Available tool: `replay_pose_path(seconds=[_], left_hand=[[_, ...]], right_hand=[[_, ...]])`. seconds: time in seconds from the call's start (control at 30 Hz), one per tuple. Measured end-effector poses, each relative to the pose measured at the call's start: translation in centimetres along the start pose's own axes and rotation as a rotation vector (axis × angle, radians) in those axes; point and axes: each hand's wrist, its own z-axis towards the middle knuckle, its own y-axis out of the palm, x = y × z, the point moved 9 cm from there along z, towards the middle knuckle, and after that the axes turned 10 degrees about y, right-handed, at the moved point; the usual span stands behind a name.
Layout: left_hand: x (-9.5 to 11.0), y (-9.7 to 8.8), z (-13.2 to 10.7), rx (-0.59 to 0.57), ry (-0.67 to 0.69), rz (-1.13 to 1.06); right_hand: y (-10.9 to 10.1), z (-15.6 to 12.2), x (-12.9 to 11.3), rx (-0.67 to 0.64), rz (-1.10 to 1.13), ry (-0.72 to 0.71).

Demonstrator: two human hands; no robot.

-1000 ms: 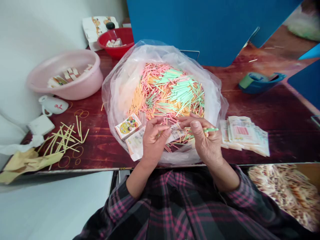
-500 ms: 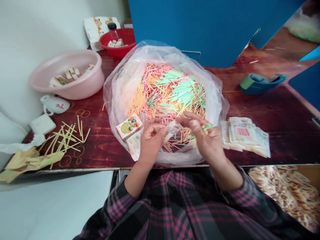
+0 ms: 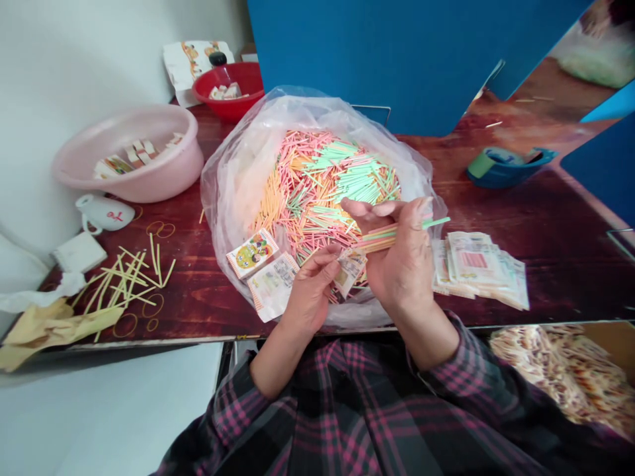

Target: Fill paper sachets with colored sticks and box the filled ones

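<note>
A clear plastic bag lies open on the table, filled with pink, orange and green sticks. My left hand pinches a small printed packet at the bag's near edge. My right hand is closed on a small bundle of coloured sticks, held just above the packet's mouth. Two flat printed packets lie at the bag's left near edge.
A stack of printed packets lies right of the bag. A pink basin and a red bowl with small packets stand at back left, beside a white cup. Loose yellow sticks and rubber bands lie left. A blue tape dispenser sits at back right.
My right hand has gathered a bundle of sticks and lifted it above the packet. My left hand has dropped slightly, keeping hold of the packet.
</note>
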Motion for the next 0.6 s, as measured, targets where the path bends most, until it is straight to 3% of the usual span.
replay_pose_path(seconds=[0.2,0.37,0.6], left_hand=[[-0.3,0.0,0.1,0.001,-0.022,-0.032],[-0.4,-0.1,0.0,0.035,-0.048,-0.072],[-0.5,0.5,-0.2,0.003,-0.031,-0.055]], right_hand=[[-0.1,-0.1,0.2,-0.016,-0.092,0.043],[-0.5,-1.3,0.9,0.026,-0.142,-0.054],[-0.8,-1.1,1.6,0.009,-0.109,0.036]])
